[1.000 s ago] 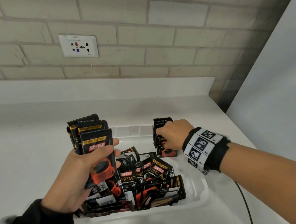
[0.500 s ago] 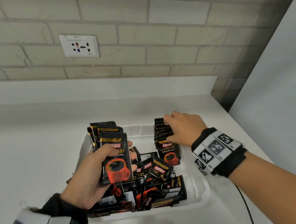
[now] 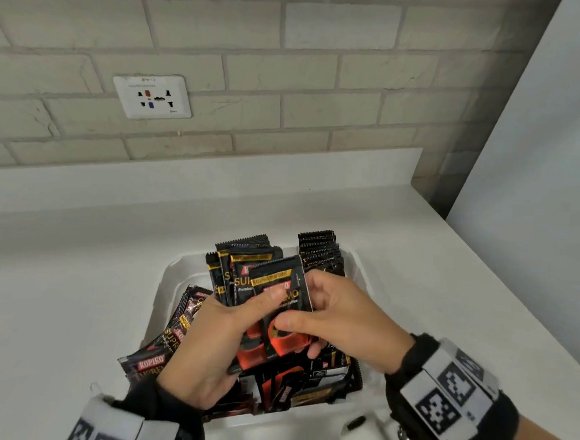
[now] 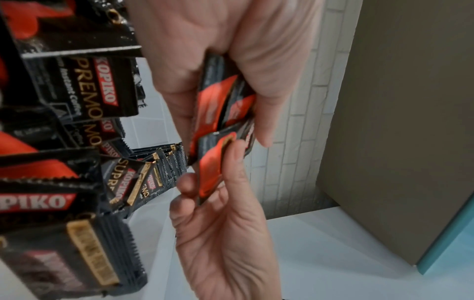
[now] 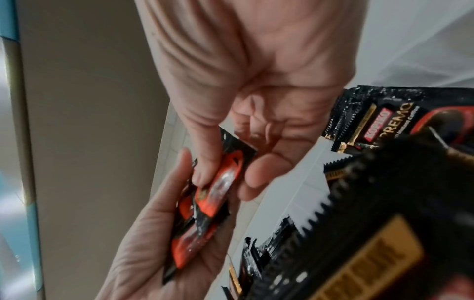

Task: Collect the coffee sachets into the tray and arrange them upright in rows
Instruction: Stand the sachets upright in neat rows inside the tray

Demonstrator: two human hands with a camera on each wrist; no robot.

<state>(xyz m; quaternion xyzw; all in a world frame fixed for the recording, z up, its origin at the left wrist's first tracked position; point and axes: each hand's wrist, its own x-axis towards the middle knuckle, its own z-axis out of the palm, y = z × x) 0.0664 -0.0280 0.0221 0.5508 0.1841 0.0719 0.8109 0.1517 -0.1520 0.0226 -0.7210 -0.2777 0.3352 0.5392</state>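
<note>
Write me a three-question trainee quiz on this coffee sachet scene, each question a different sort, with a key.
1. True or false: both the left hand and the right hand have a grip on the fanned bunch of black and red foil sachets.
2. Multiple choice: where does the upright row of black sachets stand in the white plastic tray? A. near-left corner B. far-right corner C. outside it on the counter
3. Fill in: the white wall socket plate is mounted on the ____ wall.

Key: 1 true; 2 B; 3 brick
</note>
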